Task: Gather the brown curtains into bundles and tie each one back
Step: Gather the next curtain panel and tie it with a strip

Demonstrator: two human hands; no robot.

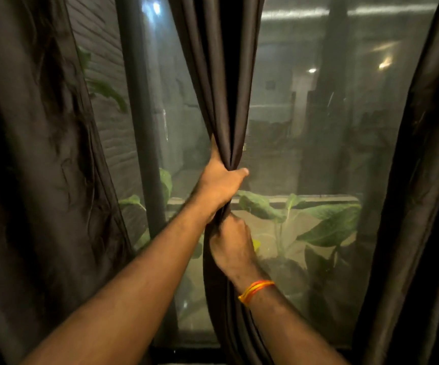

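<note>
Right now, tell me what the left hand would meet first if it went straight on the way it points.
The left hand grips the middle curtain; beyond it, probably the window pane, depth unclear.

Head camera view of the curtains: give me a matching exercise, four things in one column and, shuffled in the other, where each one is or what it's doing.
Column one
1. left hand
2. right hand
3. orange thread bracelet
4. green leaves

Column two
A. worn on the right wrist
B. behind the window glass
C. grips the middle curtain, upper hold
D. grips the middle curtain, lower hold

Pairs: 1-C, 2-D, 3-A, 4-B
</note>
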